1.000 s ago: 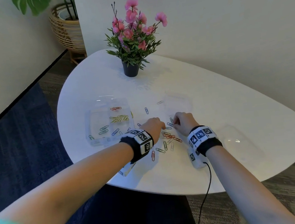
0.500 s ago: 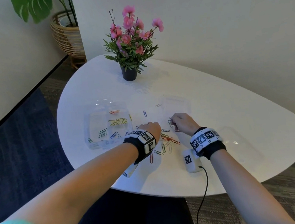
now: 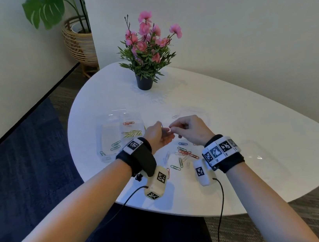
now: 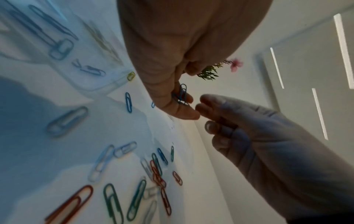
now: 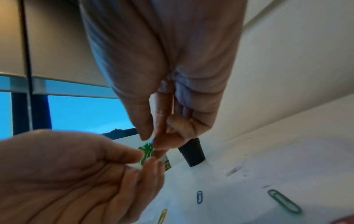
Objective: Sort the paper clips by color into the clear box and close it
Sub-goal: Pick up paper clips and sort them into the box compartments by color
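The clear box (image 3: 107,133) lies open at the table's left and holds red clips (image 3: 128,123), yellow clips (image 3: 132,134) and green clips (image 3: 116,145) in separate groups. Several loose clips (image 3: 184,152) of mixed colours lie below my hands. My left hand (image 3: 160,129) is lifted off the table and pinches blue paper clips (image 4: 182,94) between thumb and fingers. My right hand (image 3: 173,128) is raised beside it, fingertips almost touching the left thumb. Its thumb and forefinger (image 5: 153,139) are pinched together, with only a sliver of blue between them.
A potted pink flower (image 3: 144,82) stands at the back of the white table (image 3: 236,122). Two clear plastic pieces lie on the table, one behind my hands (image 3: 194,111) and one at the right (image 3: 258,153). A single clip (image 3: 175,116) lies apart.
Both hands have lifted off the clip pile and come together above the table. The left hand has turned thumb-up, and the right hand's pinch has moved left to meet it.
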A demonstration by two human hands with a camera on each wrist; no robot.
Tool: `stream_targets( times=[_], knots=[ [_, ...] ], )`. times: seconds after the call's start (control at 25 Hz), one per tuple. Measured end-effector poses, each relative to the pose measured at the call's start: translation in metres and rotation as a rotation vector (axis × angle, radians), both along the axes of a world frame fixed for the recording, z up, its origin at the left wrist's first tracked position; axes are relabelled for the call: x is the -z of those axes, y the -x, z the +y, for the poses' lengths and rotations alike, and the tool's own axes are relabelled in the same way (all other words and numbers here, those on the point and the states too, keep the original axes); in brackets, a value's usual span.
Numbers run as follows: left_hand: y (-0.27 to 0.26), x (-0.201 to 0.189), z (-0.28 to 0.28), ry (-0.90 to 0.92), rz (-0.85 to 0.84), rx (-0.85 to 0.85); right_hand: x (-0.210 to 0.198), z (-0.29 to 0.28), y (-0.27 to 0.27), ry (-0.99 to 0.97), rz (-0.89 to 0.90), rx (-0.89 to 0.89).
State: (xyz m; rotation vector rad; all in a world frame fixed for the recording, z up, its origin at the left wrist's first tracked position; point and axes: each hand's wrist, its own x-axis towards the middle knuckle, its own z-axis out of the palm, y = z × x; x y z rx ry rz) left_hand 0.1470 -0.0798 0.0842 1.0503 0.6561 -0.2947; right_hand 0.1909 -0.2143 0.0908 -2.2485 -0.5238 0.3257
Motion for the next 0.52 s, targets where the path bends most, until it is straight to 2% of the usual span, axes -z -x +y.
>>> stream_targets(
  times=[0.08, 0.16, 0.24, 0.4, 0.52],
  knots=[
    [0.007, -0.003, 0.008, 0.081, -0.006, -0.03, 0.005, -0.005, -0.008, 0.021, -0.004, 0.06],
    [0.015, -0.005, 0.021, 0.11, -0.008, -0.044, 0.015, -0.011, -0.013, 0.243, -0.017, 0.06],
    [0.022, -0.007, 0.035, 0.107, -0.012, -0.068, 0.031, -0.013, -0.014, 0.454, -0.009, -0.009],
    [0.035, -0.012, 0.062, 0.097, -0.051, -0.168, 0.044, -0.002, -0.017, 0.603, -0.021, -0.084],
    [0.042, -0.014, 0.073, 0.106, -0.074, -0.221, 0.044, 0.009, -0.021, 0.88, -0.036, -0.215]
  ],
)
